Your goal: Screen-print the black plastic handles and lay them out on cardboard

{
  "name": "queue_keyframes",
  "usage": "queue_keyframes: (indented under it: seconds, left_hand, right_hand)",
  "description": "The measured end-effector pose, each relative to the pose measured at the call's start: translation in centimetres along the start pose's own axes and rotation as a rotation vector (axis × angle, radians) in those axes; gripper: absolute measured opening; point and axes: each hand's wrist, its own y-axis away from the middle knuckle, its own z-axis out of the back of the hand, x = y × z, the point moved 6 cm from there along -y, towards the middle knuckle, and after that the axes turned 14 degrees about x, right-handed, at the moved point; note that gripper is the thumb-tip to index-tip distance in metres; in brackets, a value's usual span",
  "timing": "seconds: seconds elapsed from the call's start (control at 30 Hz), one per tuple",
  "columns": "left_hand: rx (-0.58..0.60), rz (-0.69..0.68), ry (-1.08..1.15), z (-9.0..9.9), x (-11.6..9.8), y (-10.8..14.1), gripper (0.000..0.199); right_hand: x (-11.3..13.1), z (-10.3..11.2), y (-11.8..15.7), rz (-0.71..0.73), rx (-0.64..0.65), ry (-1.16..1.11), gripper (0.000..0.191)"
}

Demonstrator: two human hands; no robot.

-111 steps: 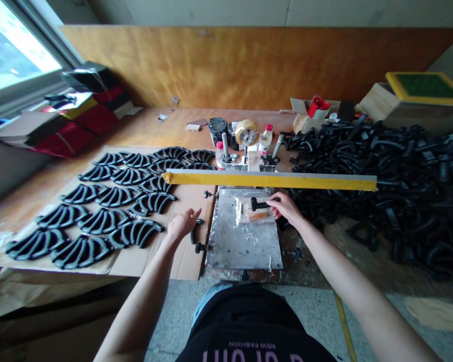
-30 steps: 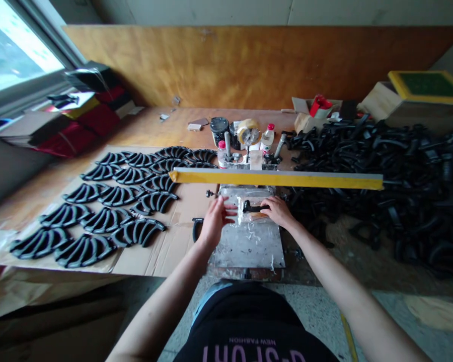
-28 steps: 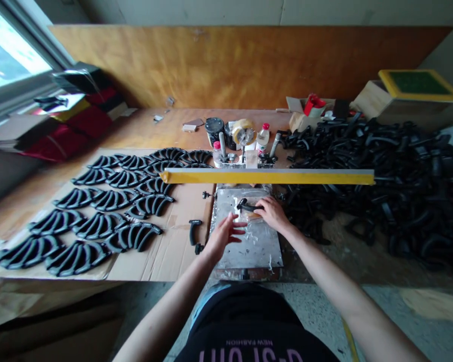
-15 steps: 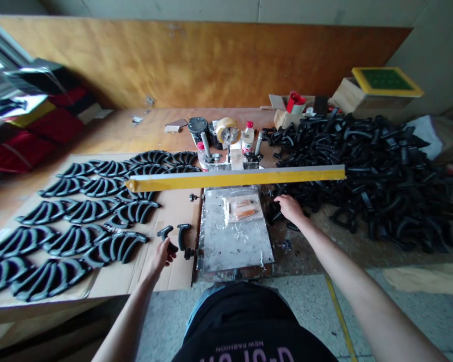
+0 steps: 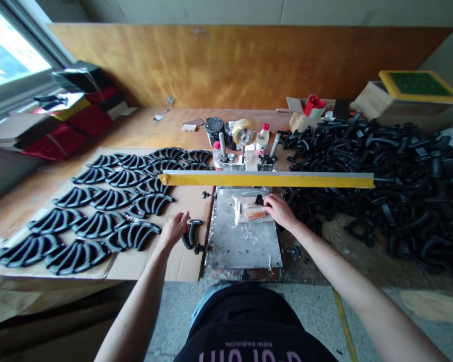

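My left hand (image 5: 176,227) is over the cardboard with its fingers loosely stretched and apart, nothing gripped in them. Beside its fingertips lie curved black plastic handles (image 5: 190,237), partly hidden by the hand, so I cannot tell how many. My right hand (image 5: 279,210) is closed in a pinch over the metal plate (image 5: 245,246). A small black plastic part (image 5: 259,199) shows at its fingertips; most of it is hidden. Under that hand, a clear plastic-wrapped pad with an orange-brown piece (image 5: 255,215) sits on the plate.
Fanned rows of black handles (image 5: 98,218) cover the cardboard (image 5: 166,266) on the left. A large heap of black parts (image 5: 381,176) fills the right. A yellow bar (image 5: 268,179) spans above the plate. Bottles (image 5: 263,138) and a tape roll (image 5: 244,131) stand behind.
My left hand has let go of the black handle it held, leaving it on the cardboard. My right hand has come left from the heap to above the plate with a black part. The view has shifted.
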Motion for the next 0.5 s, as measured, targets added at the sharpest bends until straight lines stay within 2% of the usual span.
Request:
queue_keyframes:
  seconds: [0.1,0.2,0.27,0.37,0.5]
  left_hand:
    - [-0.055,-0.189,0.256,1.4,-6.0,-0.2,0.043]
    - [-0.164,-0.366,0.439,3.0,-11.6,1.1,0.035]
    - [-0.24,-0.461,0.537,3.9,-14.4,2.2,0.033]
    - [-0.278,-0.59,0.667,4.3,-17.2,3.5,0.035]
    - [-0.257,-0.597,0.725,3.6,-18.1,3.9,0.042]
  right_hand:
    - [3.7,-2.7,-1.2,0.174,0.085,0.006,0.014]
    - [4.9,-4.2,-1.5,0.208,0.111,0.023,0.028]
    - [5.1,-4.5,-1.5,0.196,0.124,0.064,0.029]
    - [5.8,-4.3,-1.6,0.181,0.123,0.147,0.036]
    - [7.1,-4.9,-1.9,0.219,0.191,0.203,0.057]
